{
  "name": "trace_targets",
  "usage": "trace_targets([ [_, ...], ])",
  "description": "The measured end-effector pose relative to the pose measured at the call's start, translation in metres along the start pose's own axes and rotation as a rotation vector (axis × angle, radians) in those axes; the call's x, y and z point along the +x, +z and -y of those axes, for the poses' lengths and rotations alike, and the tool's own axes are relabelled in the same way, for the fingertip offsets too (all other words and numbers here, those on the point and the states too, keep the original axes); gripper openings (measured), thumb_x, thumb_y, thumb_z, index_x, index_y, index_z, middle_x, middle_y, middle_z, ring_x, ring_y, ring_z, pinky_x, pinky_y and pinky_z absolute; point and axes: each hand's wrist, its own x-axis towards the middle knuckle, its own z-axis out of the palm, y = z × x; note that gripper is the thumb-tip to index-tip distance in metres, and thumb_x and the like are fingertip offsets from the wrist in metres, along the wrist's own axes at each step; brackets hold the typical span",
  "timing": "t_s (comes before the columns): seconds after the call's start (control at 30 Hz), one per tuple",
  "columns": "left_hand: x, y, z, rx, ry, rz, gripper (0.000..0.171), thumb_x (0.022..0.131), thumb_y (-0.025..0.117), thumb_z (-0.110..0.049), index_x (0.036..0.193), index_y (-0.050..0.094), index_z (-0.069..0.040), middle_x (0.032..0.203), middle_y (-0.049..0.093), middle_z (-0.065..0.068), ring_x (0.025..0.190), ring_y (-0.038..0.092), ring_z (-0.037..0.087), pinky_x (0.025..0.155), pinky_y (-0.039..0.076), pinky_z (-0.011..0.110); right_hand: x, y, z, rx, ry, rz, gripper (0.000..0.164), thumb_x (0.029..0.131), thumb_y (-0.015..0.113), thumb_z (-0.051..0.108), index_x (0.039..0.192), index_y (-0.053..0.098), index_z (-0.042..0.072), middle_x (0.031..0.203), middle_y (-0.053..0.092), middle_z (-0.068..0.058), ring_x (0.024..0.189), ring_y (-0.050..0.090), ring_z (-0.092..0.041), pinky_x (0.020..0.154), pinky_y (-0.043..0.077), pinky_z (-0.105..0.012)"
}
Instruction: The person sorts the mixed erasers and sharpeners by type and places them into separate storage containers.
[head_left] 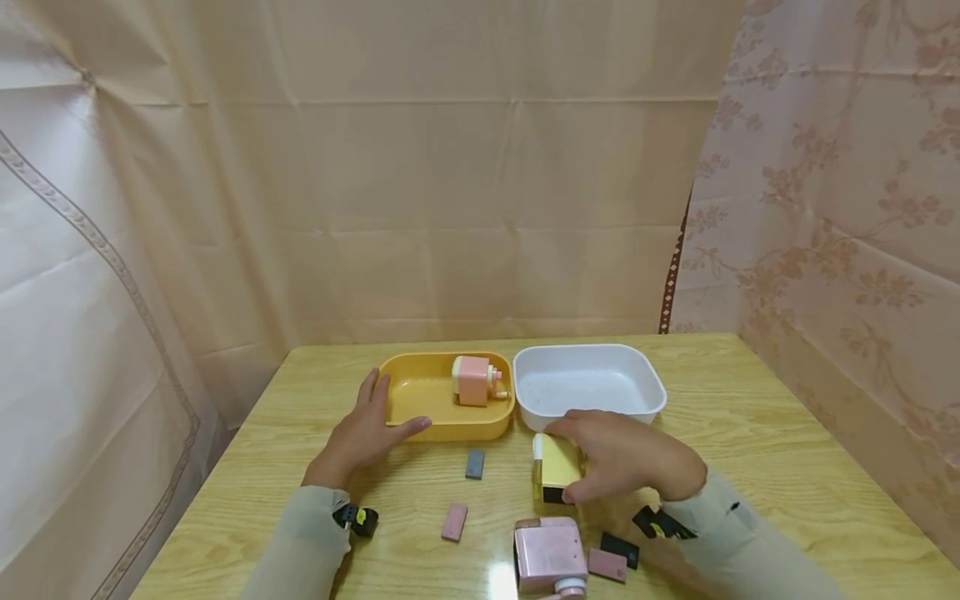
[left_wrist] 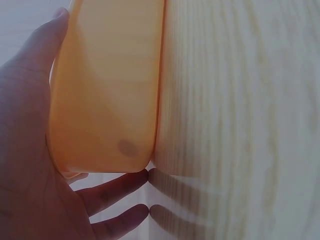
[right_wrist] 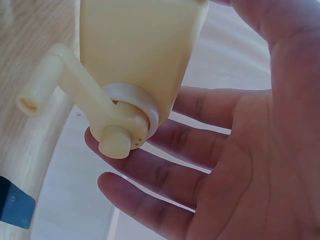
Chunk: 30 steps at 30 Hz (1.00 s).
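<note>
My left hand (head_left: pixel 367 435) rests at the left end of the yellow tray (head_left: pixel 450 432), fingers spread along its outer side and thumb over the front rim. In the left wrist view, two fingertips (left_wrist: pixel 137 215) reach the table beside the tray's wall (left_wrist: pixel 107 85). With my right hand (head_left: pixel 626 458) I grip a yellow pencil sharpener (head_left: pixel 561 460) between thumb and fingers, just in front of the white tray (head_left: pixel 592 406). Its crank handle (right_wrist: pixel 40 82) points away from my palm in the right wrist view. A pink pencil sharpener (head_left: pixel 473 383) lies inside the yellow tray.
A lilac pencil sharpener (head_left: pixel 550 557) lies near the front edge, beside a black block (head_left: pixel 621 548) and a pink block (head_left: pixel 607 565). Farther left are a grey block (head_left: pixel 475 464) and another pink block (head_left: pixel 454 522). Curtains (head_left: pixel 480 208) hang behind the table.
</note>
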Motion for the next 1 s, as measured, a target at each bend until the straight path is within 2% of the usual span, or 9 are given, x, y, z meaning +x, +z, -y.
trace_targets([
  [0.3, 0.0, 0.0, -0.001, 0.003, -0.002, 0.001, 0.129, 0.078, 0.057, -0.09, 0.168, 0.003, -0.015, 0.175, -0.009, 0.01, 0.148, 0.037, 0.048, 0.11, 0.041, 0.067, 0.006, -0.008, 0.008, -0.05, -0.033, -0.034, 0.078, 0.072, 0.082, 0.052, 0.139, 0.064, 0.017, 0.117, 0.066, 0.01, 0.091, 0.055, -0.006, 0.082, 0.052, -0.032],
  [0.43, 0.0, 0.0, -0.001, -0.002, -0.004, 0.004, 0.128, 0.078, 0.058, -0.09, 0.168, 0.003, -0.016, 0.175, -0.009, 0.01, 0.148, 0.037, 0.048, 0.11, 0.04, 0.067, 0.01, -0.013, 0.011, -0.065, -0.037, -0.034, 0.077, 0.072, 0.082, 0.052, 0.138, 0.065, 0.017, 0.116, 0.066, 0.01, 0.089, 0.054, -0.006, 0.08, 0.051, -0.031],
  [0.8, 0.0, 0.0, 0.0, -0.003, -0.002, 0.001, 0.128, 0.078, 0.058, -0.089, 0.168, 0.003, -0.016, 0.175, -0.009, 0.01, 0.146, 0.04, 0.047, 0.109, 0.041, 0.067, 0.024, -0.026, 0.018, -0.06, -0.033, -0.033, 0.075, 0.072, 0.084, 0.051, 0.137, 0.065, 0.02, 0.115, 0.065, 0.011, 0.088, 0.056, -0.006, 0.078, 0.049, -0.029],
  [1.0, 0.0, 0.0, 0.0, 0.0, -0.007, 0.004, 0.129, 0.077, 0.057, -0.09, 0.168, 0.003, -0.017, 0.174, -0.009, 0.011, 0.145, 0.041, 0.048, 0.109, 0.041, 0.067, 0.033, -0.03, 0.018, -0.058, -0.048, -0.046, 0.078, 0.074, 0.083, 0.054, 0.14, 0.063, 0.018, 0.121, 0.065, 0.01, 0.092, 0.057, -0.008, 0.082, 0.05, -0.03],
])
